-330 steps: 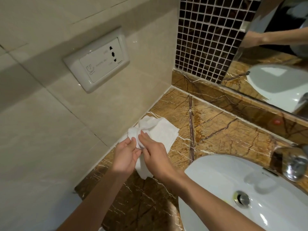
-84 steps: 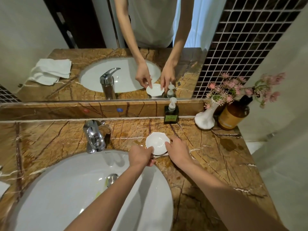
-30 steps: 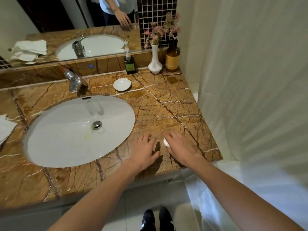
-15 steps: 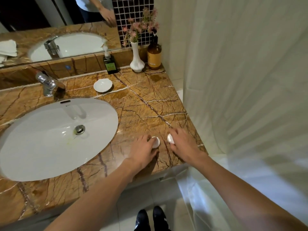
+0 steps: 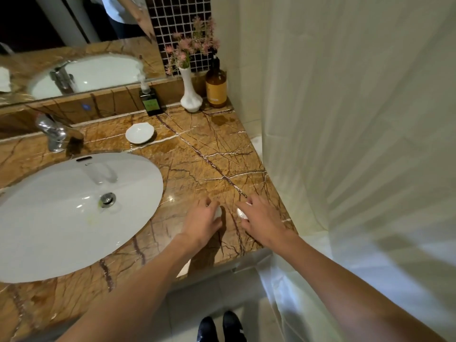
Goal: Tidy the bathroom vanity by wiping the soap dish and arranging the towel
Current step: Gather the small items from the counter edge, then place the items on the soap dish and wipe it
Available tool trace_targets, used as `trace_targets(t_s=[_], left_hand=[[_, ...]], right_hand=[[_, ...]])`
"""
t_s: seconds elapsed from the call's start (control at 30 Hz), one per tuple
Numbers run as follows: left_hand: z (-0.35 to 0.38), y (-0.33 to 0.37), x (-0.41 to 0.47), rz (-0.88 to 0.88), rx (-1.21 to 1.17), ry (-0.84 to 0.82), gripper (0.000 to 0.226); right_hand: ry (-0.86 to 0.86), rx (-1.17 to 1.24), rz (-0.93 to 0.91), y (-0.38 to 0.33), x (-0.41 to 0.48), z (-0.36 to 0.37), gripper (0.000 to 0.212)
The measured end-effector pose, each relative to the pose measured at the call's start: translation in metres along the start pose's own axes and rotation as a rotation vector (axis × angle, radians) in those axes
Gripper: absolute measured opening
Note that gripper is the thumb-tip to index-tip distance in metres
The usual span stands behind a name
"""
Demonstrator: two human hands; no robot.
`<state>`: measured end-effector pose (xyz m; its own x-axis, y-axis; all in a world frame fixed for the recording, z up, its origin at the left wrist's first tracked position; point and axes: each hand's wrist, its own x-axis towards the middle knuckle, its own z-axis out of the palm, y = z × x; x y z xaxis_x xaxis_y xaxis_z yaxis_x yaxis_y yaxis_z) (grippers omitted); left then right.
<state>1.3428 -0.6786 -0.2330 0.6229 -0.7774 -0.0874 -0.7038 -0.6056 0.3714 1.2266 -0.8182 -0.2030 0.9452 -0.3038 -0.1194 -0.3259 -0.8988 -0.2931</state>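
Observation:
The white soap dish [image 5: 140, 133] sits empty on the brown marble counter [image 5: 197, 154], behind the basin and well away from both hands. My left hand [image 5: 203, 222] rests near the counter's front edge, fingers curled on a small white piece [image 5: 218, 213]. My right hand [image 5: 261, 219] is just beside it, thumb and fingers on a second small white piece [image 5: 240, 213]. The two pieces are a little apart. The towel itself is out of view; only its reflection [image 5: 3, 79] shows at the mirror's left edge.
A white oval basin [image 5: 61, 218] with a chrome tap [image 5: 53, 132] fills the left. At the back stand a dark pump bottle [image 5: 151, 101], a white vase of pink flowers [image 5: 190, 95] and an amber bottle [image 5: 216, 87]. A white shower curtain [image 5: 357, 119] hangs on the right.
My hands left the soap dish and came to the counter's front right. Over the last second each has closed on a small white piece; the view has shifted slightly left.

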Motion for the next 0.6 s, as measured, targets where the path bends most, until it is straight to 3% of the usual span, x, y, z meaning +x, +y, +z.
trace_targets(t_s=[0.6], left_hand=[[-0.117, -0.146, 0.012, -0.312, 0.018, 0.157, 0.036]], right_hand=[[-0.041, -0.008, -0.274, -0.119, 0.155, -0.006, 0.038]])
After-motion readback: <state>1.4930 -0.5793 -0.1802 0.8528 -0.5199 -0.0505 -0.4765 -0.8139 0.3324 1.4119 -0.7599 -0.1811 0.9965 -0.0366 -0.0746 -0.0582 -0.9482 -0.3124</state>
